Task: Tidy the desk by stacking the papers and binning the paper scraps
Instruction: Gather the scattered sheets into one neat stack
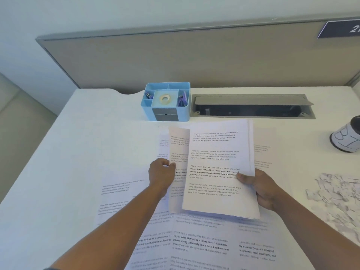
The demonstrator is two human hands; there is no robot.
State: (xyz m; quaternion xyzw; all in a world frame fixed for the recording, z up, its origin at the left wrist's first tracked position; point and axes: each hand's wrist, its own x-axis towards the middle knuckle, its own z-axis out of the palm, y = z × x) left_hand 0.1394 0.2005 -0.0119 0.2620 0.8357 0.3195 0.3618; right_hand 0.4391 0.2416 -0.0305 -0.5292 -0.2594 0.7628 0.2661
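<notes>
head view, stack of papers [218, 170]: i see it raised over the middle of the desk [109, 137]; thin, light, floppy sheets, likely to slide apart, so i'd grip the edges.
right hand [261, 189]: clamps the stack's right edge, thumb on top.
left hand [161, 172]: pinches a curling sheet [179, 152] beside the stack.
loose papers [194, 244]: spread along the near edge.
paper scraps [337, 195]: heaped at the right edge.
blue organizer [165, 102]: at the back edge, holding a tape roll [165, 98] and clips.

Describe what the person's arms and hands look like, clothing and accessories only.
Both forearms are bare from the frame's bottom edge up to the wrists. The left hand and right hand wear no gloves, and no watch, bracelet or ring shows. A sliver of dark fabric at the bottom edge beside the left arm may be a sleeve; too little shows to tell.
</notes>
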